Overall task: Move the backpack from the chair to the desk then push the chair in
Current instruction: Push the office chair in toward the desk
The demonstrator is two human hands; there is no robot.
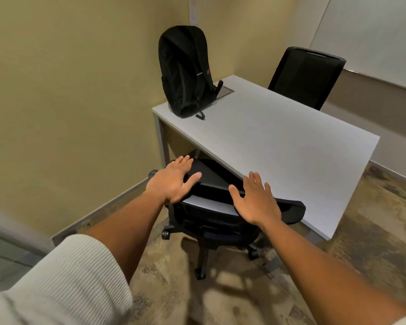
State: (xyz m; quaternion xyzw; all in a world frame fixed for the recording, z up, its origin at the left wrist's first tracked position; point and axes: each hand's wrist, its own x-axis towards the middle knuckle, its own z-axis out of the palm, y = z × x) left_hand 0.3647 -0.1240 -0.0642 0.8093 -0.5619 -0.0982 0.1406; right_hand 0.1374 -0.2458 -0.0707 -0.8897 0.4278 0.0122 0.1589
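A black backpack (185,69) stands upright on the far left corner of the pale grey desk (279,146), leaning near the wall. A black office chair (211,214) on castors sits at the desk's near edge, its seat partly under the top. My left hand (174,179) lies flat with fingers spread over the left end of the chair's backrest top. My right hand (256,200) is spread flat over the right part of the backrest, by the desk edge. Neither hand grips anything.
A second black chair (307,76) stands behind the desk on the far side. Yellow walls close in on the left and back, a whiteboard (373,38) hangs at the right. A small grey cable hatch (225,91) is set in the desk beside the backpack. Patterned carpet covers the floor.
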